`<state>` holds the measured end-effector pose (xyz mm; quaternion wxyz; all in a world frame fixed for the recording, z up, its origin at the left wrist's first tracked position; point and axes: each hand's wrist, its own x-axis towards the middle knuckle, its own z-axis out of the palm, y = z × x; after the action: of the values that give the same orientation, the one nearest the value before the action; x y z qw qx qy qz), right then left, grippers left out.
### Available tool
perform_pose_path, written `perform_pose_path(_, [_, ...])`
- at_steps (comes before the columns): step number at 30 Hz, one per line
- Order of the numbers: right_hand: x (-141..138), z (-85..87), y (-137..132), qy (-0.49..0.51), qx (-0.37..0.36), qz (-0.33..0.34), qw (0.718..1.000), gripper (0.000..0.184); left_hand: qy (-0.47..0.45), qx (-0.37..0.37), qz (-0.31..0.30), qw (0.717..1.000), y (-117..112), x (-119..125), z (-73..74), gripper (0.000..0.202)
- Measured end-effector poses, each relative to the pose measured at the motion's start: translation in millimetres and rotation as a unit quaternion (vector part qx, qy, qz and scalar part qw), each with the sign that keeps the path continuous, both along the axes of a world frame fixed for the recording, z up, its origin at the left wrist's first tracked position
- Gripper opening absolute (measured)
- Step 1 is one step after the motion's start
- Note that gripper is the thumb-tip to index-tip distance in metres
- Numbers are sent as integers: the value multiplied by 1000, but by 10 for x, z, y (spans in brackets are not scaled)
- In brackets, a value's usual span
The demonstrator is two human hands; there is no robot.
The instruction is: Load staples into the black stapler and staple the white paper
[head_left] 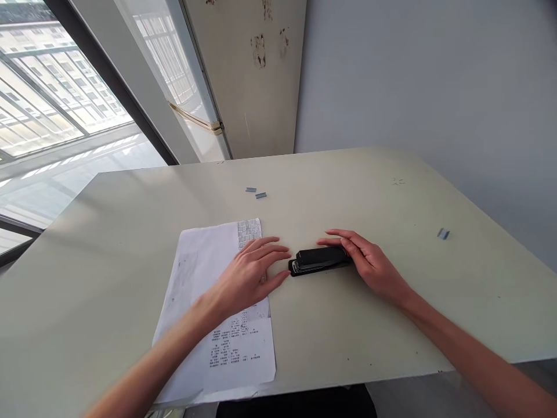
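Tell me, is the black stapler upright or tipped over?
Upright: the stapler stands base-down on the table, its top arm above the base.

pale table (331, 331) spreading broadly, corners showing at far side. printed paper (200, 261) lying left of middle, reaching near edge. black stapler (319, 259) resting just right of paper, apart from it. two short staple strips (260, 195) lying near each other beyond paper. more staple pieces (444, 233) lying well off toward right. dark specks (371, 364) dotting near edge.
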<state>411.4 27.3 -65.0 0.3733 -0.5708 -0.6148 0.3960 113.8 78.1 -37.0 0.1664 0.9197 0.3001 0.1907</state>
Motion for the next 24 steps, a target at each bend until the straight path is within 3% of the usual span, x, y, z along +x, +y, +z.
perform_pose_path(5, [-30, -1, -6, -10, 15, 1, 1000, 43, -1, 29, -3, 1000, 37, 250, -44, 22])
perform_pose_path(10, [-40, 43, -15, -55, 9, 15, 998, 46, -4, 50, 13, 999, 43, 312, -46, 19])
perform_pose_path(14, [-47, 58, -25, -79, 53, 66, 993, 35, -5, 42, 19, 999, 34, 236, -40, 19])
perform_pose_path(24, [-50, 58, -29, -100, 68, 62, 991, 31, 4, 48, 27, 998, 56, -155, -17, 22])
